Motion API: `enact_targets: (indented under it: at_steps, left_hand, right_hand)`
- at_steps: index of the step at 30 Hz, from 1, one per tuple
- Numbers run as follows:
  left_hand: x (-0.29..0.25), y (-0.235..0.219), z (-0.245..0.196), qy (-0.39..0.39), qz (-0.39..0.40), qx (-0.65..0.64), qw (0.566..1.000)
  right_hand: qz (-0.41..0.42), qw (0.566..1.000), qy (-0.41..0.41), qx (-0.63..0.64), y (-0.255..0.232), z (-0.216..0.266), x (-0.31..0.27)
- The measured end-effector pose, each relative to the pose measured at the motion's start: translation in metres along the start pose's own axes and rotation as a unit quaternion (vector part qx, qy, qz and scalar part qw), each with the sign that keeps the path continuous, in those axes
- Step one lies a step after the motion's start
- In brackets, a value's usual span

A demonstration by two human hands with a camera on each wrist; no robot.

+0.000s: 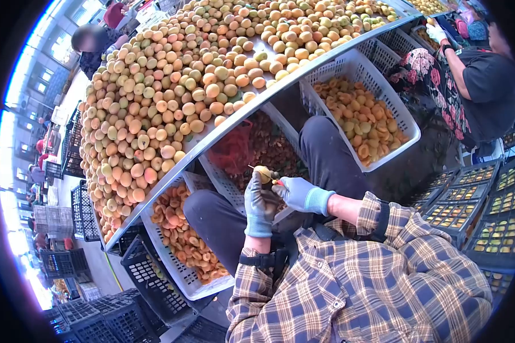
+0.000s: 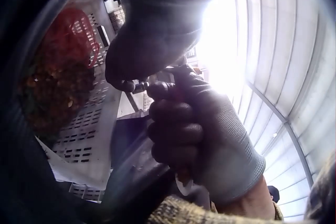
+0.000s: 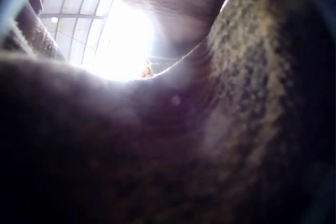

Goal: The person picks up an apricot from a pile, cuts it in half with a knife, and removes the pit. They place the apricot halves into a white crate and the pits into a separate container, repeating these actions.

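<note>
In the head view my gloved left hand [image 1: 258, 203] holds an apricot [image 1: 263, 174] upright at its fingertips, above my lap. Close against it, my gloved right hand [image 1: 301, 194] grips a small tool with a red handle [image 1: 277, 182]. A short metallic part of the tool [image 2: 140, 86] shows between both hands in the left wrist view; its working end is hidden. There the right hand [image 2: 181, 124] has its fingers curled, and the left hand [image 2: 152, 45] is dark against the light. Sleeve and wrist fill most of the right wrist view.
A table edge [image 1: 212, 137] borders heaped whole apricots [image 1: 171, 86]. Below stand white crates of apricot halves [image 1: 360, 120] [image 1: 183, 234] and a crate of dark pits [image 1: 269, 143] with a red bag [image 1: 232, 146]. Black crates [image 1: 149, 271] stand left, fruit trays [image 1: 458, 206] right, beside another seated person [image 1: 486, 86].
</note>
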State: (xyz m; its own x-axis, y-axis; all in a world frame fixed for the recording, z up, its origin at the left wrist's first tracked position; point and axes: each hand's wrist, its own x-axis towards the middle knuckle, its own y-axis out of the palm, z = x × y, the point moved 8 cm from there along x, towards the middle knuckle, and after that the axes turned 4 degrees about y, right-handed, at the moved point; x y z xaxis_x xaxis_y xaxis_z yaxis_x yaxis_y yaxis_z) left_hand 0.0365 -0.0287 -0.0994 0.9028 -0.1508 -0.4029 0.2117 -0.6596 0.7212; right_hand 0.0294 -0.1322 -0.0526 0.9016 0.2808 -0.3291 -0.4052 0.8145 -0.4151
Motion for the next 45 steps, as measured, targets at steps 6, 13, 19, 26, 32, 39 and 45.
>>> enact_targets:
  at_steps: [6,13,19,26,32,39,45]
  left_hand:
    - [-0.003,-0.01,0.014,-0.051,-0.019,-0.143,0.988]
    - [0.004,-0.007,0.036,-0.092,-0.008,-0.131,0.987]
    - [0.0,0.008,0.014,-0.03,0.015,-0.066,0.997]
    - [-0.003,0.002,0.02,-0.056,0.005,-0.13,0.99]
    - [0.0,0.006,0.025,-0.044,0.031,-0.097,0.994]
    - [0.008,-0.014,0.015,-0.021,-0.002,-0.128,0.992]
    - [-0.023,0.043,0.018,-0.108,0.137,-0.084,0.981]
  right_hand:
    - [0.021,0.998,0.027,-0.049,0.007,-0.011,-0.02]
    - [0.0,0.994,0.037,-0.102,0.007,-0.02,-0.003]
    - [0.034,0.998,0.038,0.029,-0.001,-0.015,-0.003]
    - [0.009,0.997,0.042,-0.069,0.004,-0.02,-0.017]
    - [0.004,0.997,0.055,-0.044,0.008,-0.032,0.008]
    - [-0.041,0.995,-0.013,-0.094,-0.042,0.015,-0.025]
    - [-0.052,0.972,-0.115,-0.196,-0.052,0.042,-0.014]
